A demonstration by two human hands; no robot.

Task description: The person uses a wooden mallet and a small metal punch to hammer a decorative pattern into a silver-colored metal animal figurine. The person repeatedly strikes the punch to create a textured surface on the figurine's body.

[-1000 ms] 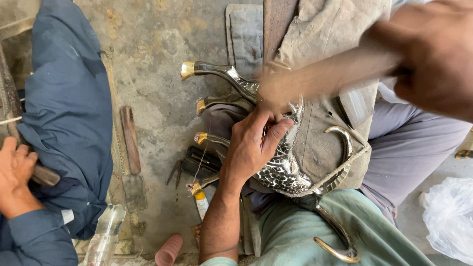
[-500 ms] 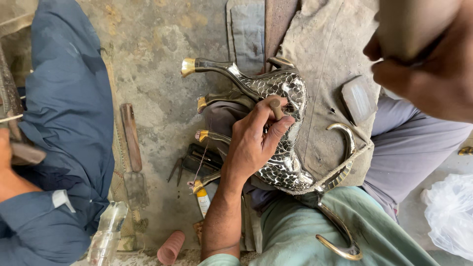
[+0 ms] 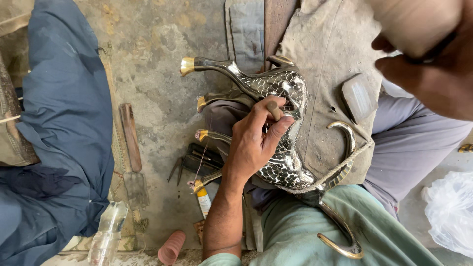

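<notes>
On the lap cloth (image 3: 325, 44), a small punch (image 3: 272, 109) is pinched in the left hand (image 3: 253, 143) against the scaled metal animal figure (image 3: 281, 123), while the raised right hand (image 3: 428, 54), blurred, stays unreadable.

Two bare hands, one low and one high

The left hand (image 3: 256, 140) is reaching forward on a straight arm, fingers (image 3: 276, 133) curling and pinching. The right hand (image 3: 428, 54) is lifting up close, fingers closing in a blurry fist.

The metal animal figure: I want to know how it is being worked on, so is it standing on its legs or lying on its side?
Lying on its side: the metal animal figure rests across the person's lap, its four gold-tipped legs pointing sideways.
</notes>
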